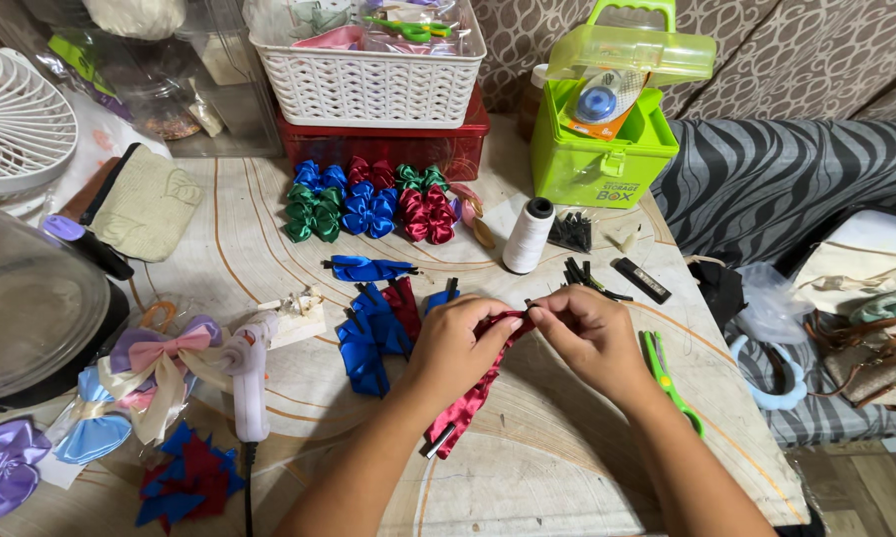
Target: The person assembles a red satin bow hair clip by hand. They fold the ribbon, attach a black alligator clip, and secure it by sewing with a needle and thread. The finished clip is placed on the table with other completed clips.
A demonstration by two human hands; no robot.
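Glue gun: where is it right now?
In the head view the glue gun lies on the table, left of the left hand, between the pastel bows and the blue ribbon pieces.

Both hands, left (455, 343) and right (589, 336), meet with fingertips pinched together.

A pale swirl-patterned tabletop (567, 467) fills the frame's centre. Directly on it: folded blue, green and red satin ribbon bows (368, 204) at upper centre, a white thread spool (528, 237), a white glue gun (250, 373) lower left, green-handled scissors (667, 378) right.
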